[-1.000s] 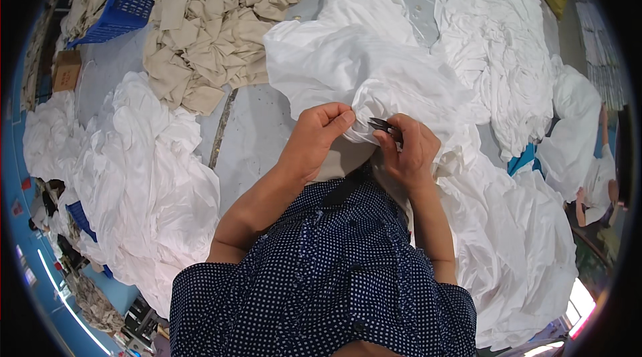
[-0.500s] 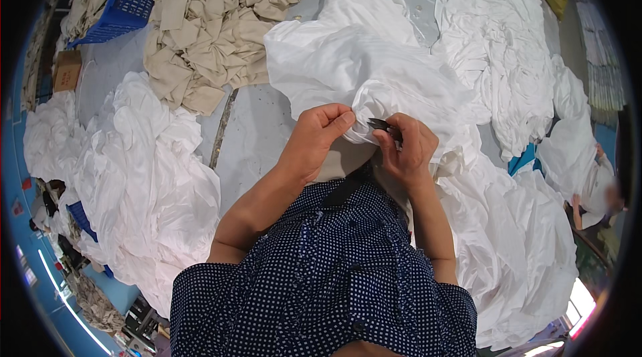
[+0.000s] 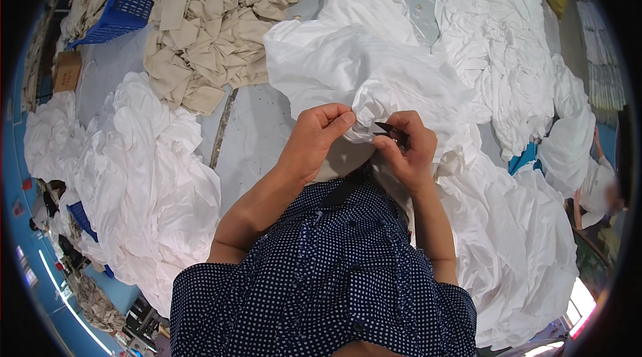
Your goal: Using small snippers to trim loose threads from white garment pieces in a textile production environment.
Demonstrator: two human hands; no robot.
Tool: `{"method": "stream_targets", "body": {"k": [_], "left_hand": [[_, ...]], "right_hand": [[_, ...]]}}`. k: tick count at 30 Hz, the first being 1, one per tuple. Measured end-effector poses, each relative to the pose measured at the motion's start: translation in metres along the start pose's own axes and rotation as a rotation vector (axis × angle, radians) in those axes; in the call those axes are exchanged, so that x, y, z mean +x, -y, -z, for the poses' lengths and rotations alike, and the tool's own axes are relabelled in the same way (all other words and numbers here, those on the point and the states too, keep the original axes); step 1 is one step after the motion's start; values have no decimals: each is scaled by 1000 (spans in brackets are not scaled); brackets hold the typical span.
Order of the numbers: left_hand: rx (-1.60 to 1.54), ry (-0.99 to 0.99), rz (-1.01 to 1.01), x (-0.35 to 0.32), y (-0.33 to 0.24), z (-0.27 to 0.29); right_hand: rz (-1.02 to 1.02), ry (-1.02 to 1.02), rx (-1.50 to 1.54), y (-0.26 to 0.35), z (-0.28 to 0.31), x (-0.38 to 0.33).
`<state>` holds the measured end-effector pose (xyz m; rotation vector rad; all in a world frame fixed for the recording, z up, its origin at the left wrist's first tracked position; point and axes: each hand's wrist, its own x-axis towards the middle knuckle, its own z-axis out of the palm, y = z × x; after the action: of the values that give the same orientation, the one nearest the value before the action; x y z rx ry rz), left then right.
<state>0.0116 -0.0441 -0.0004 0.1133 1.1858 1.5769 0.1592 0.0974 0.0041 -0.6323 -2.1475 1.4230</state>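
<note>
A sheet of white fabric (image 3: 374,56) lies bunched on the grey table before me, its near edge drawn up toward my body. My left hand (image 3: 319,135) pinches that edge between thumb and fingertips. Close to its right, my right hand (image 3: 411,149) grips small dark thread snips (image 3: 391,132). Their two blades are spread apart and point left at the gathered cloth. Whether a thread lies between the blades is too small to tell.
Beige fabric (image 3: 214,22) is heaped at the far left, near a blue plastic basket (image 3: 130,6) and a cardboard box (image 3: 67,70). White cloth piles lie at left (image 3: 144,176), far right (image 3: 495,49) and near right (image 3: 508,243). Another person (image 3: 597,186) is at the right edge.
The snips' blades have gone from nearly closed to spread apart, and they sit slightly farther right and lower. My left hand keeps its pinch in the same place.
</note>
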Motion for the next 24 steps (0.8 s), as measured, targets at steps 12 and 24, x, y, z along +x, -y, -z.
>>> {"method": "stream_targets", "body": {"k": [12, 24], "left_hand": [[104, -60, -72, -2, 2, 2], [875, -136, -511, -2, 18, 61]], "right_hand": [[-138, 661, 259, 44, 29, 1], [169, 138, -802, -12, 29, -28]]}}
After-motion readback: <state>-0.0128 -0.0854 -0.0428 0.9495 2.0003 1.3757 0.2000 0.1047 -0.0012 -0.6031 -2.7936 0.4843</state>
